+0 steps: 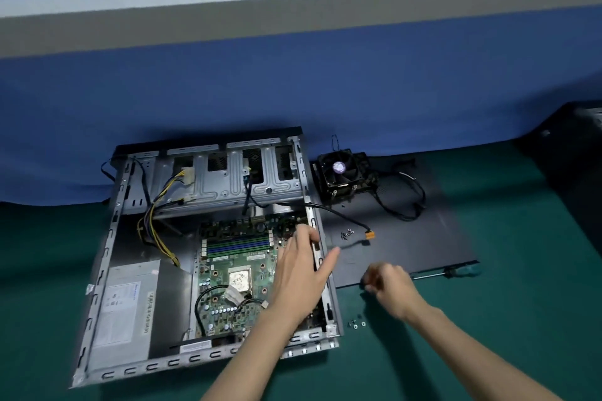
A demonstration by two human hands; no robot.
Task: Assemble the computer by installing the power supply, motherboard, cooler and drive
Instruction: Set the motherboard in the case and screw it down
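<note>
**Board in, cooler waiting**

The motherboard (234, 273) is seen mid-frame in the case (107, 270), with the left hand (303, 270) laid flat over its right edge. The right hand (387, 283) is blurred and curled; a grasp cannot be told. Screws (356, 324) at lower right could be scattered by it. Cooler (345, 172) and screwdriver (456, 272) are set at right, a cable (342, 214) draped between.

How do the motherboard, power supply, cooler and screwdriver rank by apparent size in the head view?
1. motherboard, partly hidden by the left hand
2. power supply
3. cooler, though it lies farther away
4. screwdriver, the thinnest
</note>
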